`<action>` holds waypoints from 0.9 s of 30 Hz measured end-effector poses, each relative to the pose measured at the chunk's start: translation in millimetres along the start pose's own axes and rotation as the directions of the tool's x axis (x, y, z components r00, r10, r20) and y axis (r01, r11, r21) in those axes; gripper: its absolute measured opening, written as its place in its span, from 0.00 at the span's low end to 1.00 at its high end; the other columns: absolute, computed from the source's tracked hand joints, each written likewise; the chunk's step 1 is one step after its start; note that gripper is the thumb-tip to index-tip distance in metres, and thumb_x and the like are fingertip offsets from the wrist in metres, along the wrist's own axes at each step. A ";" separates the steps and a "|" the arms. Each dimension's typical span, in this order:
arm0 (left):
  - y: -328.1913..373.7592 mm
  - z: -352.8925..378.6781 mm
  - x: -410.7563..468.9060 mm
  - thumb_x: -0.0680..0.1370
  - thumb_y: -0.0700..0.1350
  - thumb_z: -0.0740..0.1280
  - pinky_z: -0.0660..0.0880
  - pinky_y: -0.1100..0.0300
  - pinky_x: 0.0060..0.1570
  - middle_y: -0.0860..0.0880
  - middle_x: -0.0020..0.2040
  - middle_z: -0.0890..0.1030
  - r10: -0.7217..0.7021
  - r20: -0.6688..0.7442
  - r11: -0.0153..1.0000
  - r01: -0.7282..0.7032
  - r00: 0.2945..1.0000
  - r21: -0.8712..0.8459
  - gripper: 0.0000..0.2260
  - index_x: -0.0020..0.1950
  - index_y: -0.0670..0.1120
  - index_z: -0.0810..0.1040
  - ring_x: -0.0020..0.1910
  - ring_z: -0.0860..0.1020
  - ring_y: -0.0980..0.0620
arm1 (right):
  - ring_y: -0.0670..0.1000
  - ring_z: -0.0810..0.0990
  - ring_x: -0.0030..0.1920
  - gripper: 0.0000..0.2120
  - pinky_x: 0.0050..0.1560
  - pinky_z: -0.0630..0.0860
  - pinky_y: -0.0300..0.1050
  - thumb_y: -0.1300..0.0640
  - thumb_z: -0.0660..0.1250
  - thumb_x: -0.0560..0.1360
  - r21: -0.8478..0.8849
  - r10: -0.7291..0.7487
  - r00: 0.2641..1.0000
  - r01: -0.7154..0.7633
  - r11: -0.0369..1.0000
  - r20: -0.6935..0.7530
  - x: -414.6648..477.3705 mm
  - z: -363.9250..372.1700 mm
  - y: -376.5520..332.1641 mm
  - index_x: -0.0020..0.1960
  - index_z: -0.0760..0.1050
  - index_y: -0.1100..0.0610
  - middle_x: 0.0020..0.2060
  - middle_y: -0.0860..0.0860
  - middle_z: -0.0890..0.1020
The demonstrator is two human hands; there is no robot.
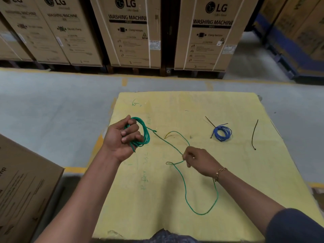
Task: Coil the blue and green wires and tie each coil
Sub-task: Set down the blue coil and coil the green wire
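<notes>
"LG" and "WASHING MACHINE" are printed on the tall cardboard cartons (130,32) stacked at the back (four fronts are in view). "Clamp bottom" is read beneath on the two nearer cartons, "Do not clamp" on another. Green handwriting is seen on the yellow sheet (175,199), but it cannot be deciphered.

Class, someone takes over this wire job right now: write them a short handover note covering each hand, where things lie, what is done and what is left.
Left hand: fingers closed on the partly wound coil of thin green wire, held above the yellow board.
Right hand: pinching the loose green tail, which loops across the board.
Done: the small blue wire coil lies far right, a black tie on it.
Left: wind in the green tail, then tie it, probably with the spare black cable tie right of the blue coil.
</notes>
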State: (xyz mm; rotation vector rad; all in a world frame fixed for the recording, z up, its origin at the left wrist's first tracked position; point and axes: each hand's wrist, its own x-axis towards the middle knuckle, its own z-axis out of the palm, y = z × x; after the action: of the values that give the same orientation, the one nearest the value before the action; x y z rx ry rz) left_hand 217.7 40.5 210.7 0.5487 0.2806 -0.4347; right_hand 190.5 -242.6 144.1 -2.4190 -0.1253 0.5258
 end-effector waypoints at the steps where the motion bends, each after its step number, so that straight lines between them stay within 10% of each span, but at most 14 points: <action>1: 0.6 -0.2 -1.8 0.84 0.48 0.57 0.71 0.62 0.28 0.54 0.23 0.61 -0.022 0.000 0.999 0.022 1.000 0.023 0.15 0.38 0.47 0.70 0.19 0.54 0.56 | 0.47 0.81 0.38 0.08 0.40 0.74 0.45 0.50 0.64 0.79 0.101 0.021 0.998 -0.016 0.995 -0.052 1.0 -1.5 2.8 0.45 0.76 0.54 0.34 0.47 0.82; 9: 0.5 -0.8 -5.5 0.83 0.49 0.58 0.67 0.63 0.30 0.55 0.23 0.61 -0.105 0.025 0.988 0.101 0.994 0.117 0.15 0.38 0.47 0.69 0.21 0.51 0.56 | 0.46 0.76 0.33 0.03 0.38 0.71 0.45 0.49 0.69 0.77 0.170 0.011 0.970 0.031 0.985 -0.241 10.6 -14.3 -1.7 0.45 0.79 0.47 0.34 0.47 0.79; 16: 2.5 4.8 -9.7 0.82 0.48 0.60 0.65 0.61 0.30 0.55 0.22 0.61 -0.135 0.027 0.971 0.127 0.990 0.205 0.14 0.36 0.47 0.69 0.21 0.51 0.56 | 0.45 0.65 0.28 0.11 0.29 0.64 0.37 0.53 0.64 0.81 0.651 0.143 0.987 -0.156 0.743 0.074 13.5 -36.3 -10.5 0.45 0.81 0.56 0.31 0.47 0.75; 27: -5.6 6.3 -9.2 0.81 0.48 0.60 0.64 0.61 0.30 0.54 0.22 0.61 -0.192 0.033 0.960 0.181 0.981 0.212 0.14 0.36 0.47 0.68 0.20 0.51 0.56 | 0.48 0.75 0.34 0.07 0.33 0.70 0.42 0.59 0.65 0.80 0.851 0.025 0.994 -0.102 0.516 0.104 9.1 -44.1 -12.9 0.43 0.77 0.54 0.37 0.51 0.79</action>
State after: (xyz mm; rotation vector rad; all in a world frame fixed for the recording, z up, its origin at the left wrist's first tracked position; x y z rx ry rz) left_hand 207.9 35.6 216.8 0.7177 0.2377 -0.6665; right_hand 217.1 -256.1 180.2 -1.4039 0.1710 0.5425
